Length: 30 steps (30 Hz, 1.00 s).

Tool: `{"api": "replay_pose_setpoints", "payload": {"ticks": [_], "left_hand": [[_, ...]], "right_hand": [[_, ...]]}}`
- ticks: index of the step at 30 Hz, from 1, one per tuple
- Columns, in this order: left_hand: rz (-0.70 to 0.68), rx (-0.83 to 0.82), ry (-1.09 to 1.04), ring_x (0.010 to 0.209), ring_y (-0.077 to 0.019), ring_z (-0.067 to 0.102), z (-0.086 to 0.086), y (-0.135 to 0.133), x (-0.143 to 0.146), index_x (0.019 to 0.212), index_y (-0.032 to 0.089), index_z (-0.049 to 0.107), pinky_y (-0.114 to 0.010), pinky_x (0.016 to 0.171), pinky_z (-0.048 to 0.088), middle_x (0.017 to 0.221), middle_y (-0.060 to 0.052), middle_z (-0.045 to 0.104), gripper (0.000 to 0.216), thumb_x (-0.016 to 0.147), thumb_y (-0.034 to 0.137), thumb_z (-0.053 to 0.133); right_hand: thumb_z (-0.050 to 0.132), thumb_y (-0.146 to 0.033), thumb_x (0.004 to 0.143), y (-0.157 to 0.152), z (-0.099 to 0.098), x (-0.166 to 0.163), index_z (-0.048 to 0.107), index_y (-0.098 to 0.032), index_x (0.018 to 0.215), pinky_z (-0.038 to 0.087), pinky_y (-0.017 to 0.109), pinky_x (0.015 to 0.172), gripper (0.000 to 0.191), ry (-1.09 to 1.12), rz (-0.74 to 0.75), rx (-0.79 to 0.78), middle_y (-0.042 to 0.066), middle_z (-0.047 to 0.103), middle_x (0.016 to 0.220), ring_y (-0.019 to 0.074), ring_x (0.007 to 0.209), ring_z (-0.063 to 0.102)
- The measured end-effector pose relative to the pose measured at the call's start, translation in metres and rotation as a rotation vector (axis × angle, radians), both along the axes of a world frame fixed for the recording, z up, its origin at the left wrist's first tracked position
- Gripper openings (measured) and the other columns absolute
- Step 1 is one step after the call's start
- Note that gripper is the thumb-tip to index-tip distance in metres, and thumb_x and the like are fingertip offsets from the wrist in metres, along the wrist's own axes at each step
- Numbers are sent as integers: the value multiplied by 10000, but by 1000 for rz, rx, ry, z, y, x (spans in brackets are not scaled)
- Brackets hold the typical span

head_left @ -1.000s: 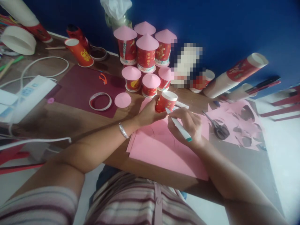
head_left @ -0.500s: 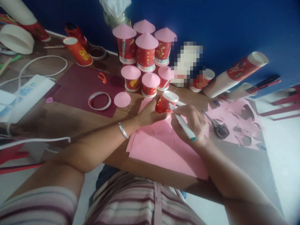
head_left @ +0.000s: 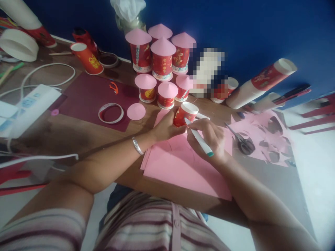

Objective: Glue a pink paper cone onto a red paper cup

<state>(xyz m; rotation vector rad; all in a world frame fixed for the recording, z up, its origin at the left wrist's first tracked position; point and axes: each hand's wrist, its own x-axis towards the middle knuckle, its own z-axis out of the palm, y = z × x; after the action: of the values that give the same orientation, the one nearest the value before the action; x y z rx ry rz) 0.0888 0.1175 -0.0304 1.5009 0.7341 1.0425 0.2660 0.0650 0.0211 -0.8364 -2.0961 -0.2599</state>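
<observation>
Right hand (head_left: 209, 136) and its marker (head_left: 201, 141) have slid slightly left across the cup since half a second ago; left hand (head_left: 166, 128) about the same. Red cup (head_left: 180, 118) sits between the two hands, over the far end of the pink paper (head_left: 180, 170). Left hand gripping it from the left, thumb along the lower front; far fingers hidden. Cup tilted a bit, white rim up; can't tell if its base touches the paper. Right hand closed on the white marker in a pen grip, just right of the cup, green end toward the person's body, tip at the cup's front wall; contact too small to confirm. Pink-roofed cups (head_left: 162, 66) stand stacked just beyond the held cup. Pink disc (head_left: 136, 111) lies left of it, tape roll (head_left: 115, 122) further left. Scissors (head_left: 246, 146) right of the right hand, on pink scraps (head_left: 261, 139).
</observation>
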Motion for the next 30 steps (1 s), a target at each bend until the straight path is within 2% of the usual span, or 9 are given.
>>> {"api": "replay_pose_setpoints", "payload": {"ticks": [7, 10, 12, 16, 21, 25, 30], "left_hand": [[95, 15, 116, 1078, -260, 682, -4, 0, -2, 1208, 175, 583, -391, 925, 582, 1204, -110, 692, 677, 729, 548, 884], [83, 32, 56, 1120, -286, 688, -4, 2, -4, 1199, 173, 596, -416, 952, 584, 1225, -135, 705, 739, 705, 648, 873], [78, -1, 18, 1122, -296, 698, -4, 4, -4, 1201, 173, 600, -423, 948, 587, 1216, -144, 727, 760, 687, 655, 886], [46, -159, -96, 1116, -292, 713, -3, 4, -4, 1228, 175, 604, -417, 936, 579, 1213, -144, 747, 753, 667, 559, 928], [-2, -354, -261, 1058, -234, 716, -4, 3, -4, 1228, 197, 628, -365, 906, 572, 1177, -92, 750, 640, 705, 416, 925], [-15, -373, -333, 1022, -215, 713, -4, 4, -4, 1177, 187, 663, -346, 897, 569, 1151, -83, 754, 568, 710, 382, 921], [-18, -377, -347, 941, -183, 703, -4, 4, -4, 1146, 184, 674, -336, 865, 573, 1059, -58, 747, 533, 713, 374, 918]], "right_hand": [[622, -67, 907, -2, 0, 3, 615, -222, 946, 573, 247, 584, 160, 11, 30, 3, -7, 728, 772, 131, 643, 708], [629, -60, 896, 0, -1, 4, 618, -222, 960, 583, 240, 586, 175, 14, 51, 43, -5, 734, 777, 134, 655, 721], [631, -62, 899, 1, -2, 4, 618, -215, 981, 592, 240, 594, 174, 19, 72, 55, 2, 735, 787, 135, 663, 725], [650, -80, 919, 2, -4, 5, 609, -221, 1011, 597, 252, 577, 173, 42, 87, 60, -2, 726, 797, 142, 659, 724], [672, -67, 924, 2, -2, 7, 630, -217, 1067, 610, 280, 618, 211, 100, 78, 0, 21, 746, 862, 162, 723, 745], [667, -45, 924, 4, 1, 8, 640, -228, 1093, 625, 333, 665, 251, 138, 95, -3, 46, 743, 905, 192, 779, 747], [666, -152, 968, 4, 0, 9, 600, -244, 1063, 605, 325, 642, 147, 102, 43, -3, 13, 746, 874, 180, 753, 741]]}}
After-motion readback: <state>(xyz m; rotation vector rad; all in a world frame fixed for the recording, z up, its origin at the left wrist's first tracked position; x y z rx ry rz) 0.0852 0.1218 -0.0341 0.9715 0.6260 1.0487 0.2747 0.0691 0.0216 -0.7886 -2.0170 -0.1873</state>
